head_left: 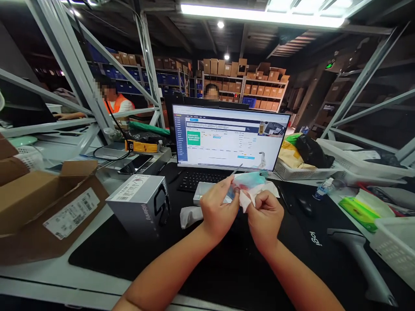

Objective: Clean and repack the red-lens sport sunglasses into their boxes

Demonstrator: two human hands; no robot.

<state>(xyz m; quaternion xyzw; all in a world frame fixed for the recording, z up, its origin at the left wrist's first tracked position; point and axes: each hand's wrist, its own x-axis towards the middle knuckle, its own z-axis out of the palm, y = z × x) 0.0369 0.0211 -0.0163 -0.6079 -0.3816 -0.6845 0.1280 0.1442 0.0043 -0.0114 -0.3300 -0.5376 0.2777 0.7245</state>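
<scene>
Bare forearms [162, 280] rise from the near edge of the tabletop, angling inward so that both hands meet above a black desk mat [97, 255]. Left hand [218, 209] pinches a crumpled white-and-teal wrapper [251, 183] between thumb and bent fingers, while right hand [266, 220] curls closed around its lower folds. Held up between them, just in front of a black keyboard [201, 180], wrapper looks light, soft and thin, probably slippery and easily torn, so its thicker gathered folds seem the safest place to take hold. Thin grey stick [236, 169] pokes up beside it; whether either hand holds this, I cannot tell. Just below lies a white cloth [191, 217], with a silver-grey box [139, 205] to the left and a barcode scanner [359, 259] near the right edge of the mat.
</scene>
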